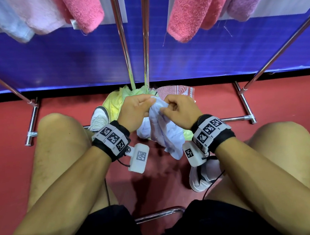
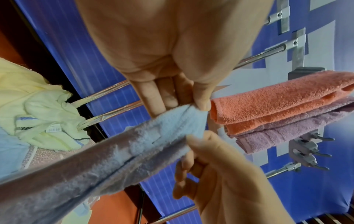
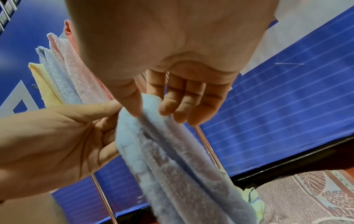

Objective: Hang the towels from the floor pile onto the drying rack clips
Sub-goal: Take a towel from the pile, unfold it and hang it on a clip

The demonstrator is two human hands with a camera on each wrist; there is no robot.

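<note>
Hemmed in by bare knees on either side and the drying rack [image 1: 126, 45] legs ahead; open red floor [image 1: 10, 147] only at the flanks. Pale blue towel [image 1: 163, 133] pinched at its top edge between left hand [image 1: 135, 111] and right hand [image 1: 181, 109], hanging above the floor pile [image 1: 116, 102].
</note>
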